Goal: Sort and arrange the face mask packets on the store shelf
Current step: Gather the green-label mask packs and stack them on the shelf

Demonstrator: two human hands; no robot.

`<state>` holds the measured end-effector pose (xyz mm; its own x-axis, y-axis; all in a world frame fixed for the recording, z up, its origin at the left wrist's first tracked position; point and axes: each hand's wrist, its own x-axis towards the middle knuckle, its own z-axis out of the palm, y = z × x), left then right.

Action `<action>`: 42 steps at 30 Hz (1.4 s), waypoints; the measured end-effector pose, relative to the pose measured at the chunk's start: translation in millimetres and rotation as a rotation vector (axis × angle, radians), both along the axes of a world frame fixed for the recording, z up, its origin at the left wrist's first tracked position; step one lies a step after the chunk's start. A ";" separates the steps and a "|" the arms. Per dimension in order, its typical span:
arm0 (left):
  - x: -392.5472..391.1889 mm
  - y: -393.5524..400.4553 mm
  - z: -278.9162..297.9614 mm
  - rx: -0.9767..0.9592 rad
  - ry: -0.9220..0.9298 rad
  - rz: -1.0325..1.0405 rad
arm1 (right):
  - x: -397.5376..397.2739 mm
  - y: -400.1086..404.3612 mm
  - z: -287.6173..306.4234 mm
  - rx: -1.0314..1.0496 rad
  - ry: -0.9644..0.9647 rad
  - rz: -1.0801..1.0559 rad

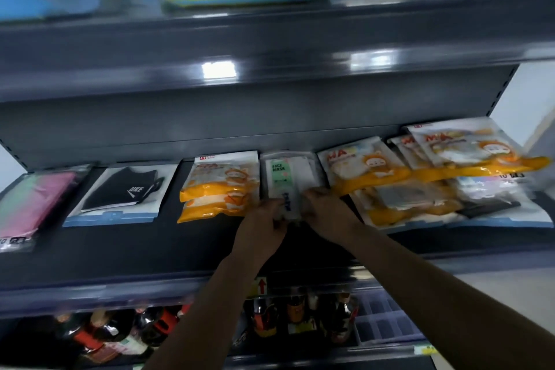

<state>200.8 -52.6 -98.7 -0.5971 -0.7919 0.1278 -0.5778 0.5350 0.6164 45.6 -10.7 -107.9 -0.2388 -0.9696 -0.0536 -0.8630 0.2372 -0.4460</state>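
Midway along our shelf (210,255), both left hand (264,224) and right hand (326,210) grip the white mask packet (288,177); next we square it between orange packets (220,186).

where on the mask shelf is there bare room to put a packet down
Bare dark shelf runs along the front edge, below the black mask packet and the pink packet. The right end is crowded with overlapping orange packets.
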 end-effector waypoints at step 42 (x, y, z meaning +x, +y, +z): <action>-215.4 22.3 13.8 0.248 0.096 0.419 | -285.2 141.6 78.7 -0.201 -0.041 -0.542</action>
